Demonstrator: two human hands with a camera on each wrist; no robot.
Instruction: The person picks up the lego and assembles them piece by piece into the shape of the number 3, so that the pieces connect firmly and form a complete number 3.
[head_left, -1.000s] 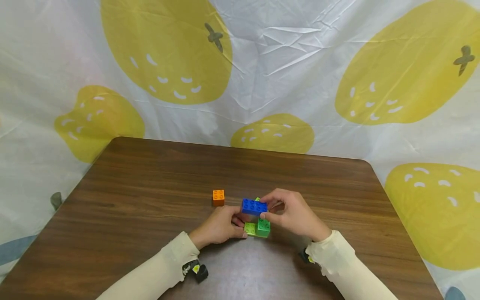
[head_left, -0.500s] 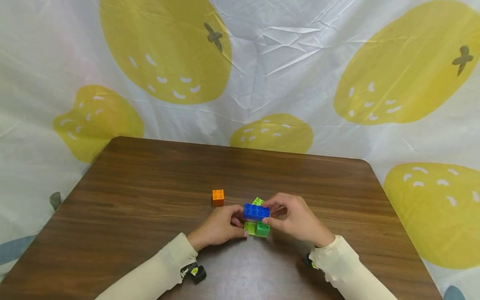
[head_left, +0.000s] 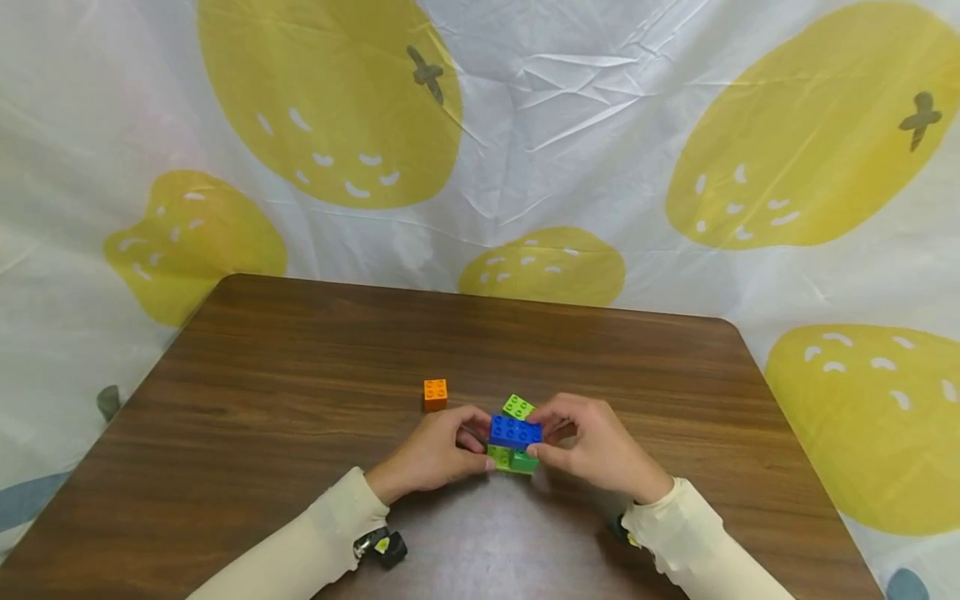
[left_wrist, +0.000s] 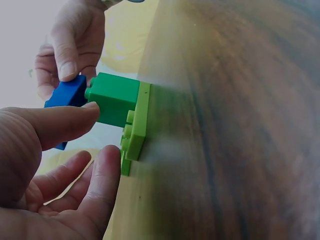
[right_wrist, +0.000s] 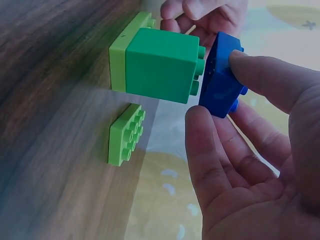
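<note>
My right hand (head_left: 592, 446) pinches a blue toy building brick (head_left: 516, 432) between thumb and fingers. The right wrist view has this brick (right_wrist: 220, 80) tilted just off the studs of a tall green brick (right_wrist: 162, 65). That green brick sits on one end of a flat lime brick (left_wrist: 141, 120), which lies on the table. My left hand (head_left: 438, 450) is at the left end of the lime brick, thumb and fingers spread apart with nothing gripped between them. Whether its fingertips touch the lime brick, I cannot tell.
A second flat lime brick (head_left: 518, 407) lies loose just behind the stack. Farther left, an orange brick (head_left: 435, 396) stands on the brown wooden table (head_left: 337, 350). A white curtain (head_left: 540, 167) with yellow fruit prints hangs behind the table's back edge.
My right hand has brought the blue brick down and slightly right, so it covers more of the green brick in the head view. More of the loose lime brick shows; my left hand barely moved.
</note>
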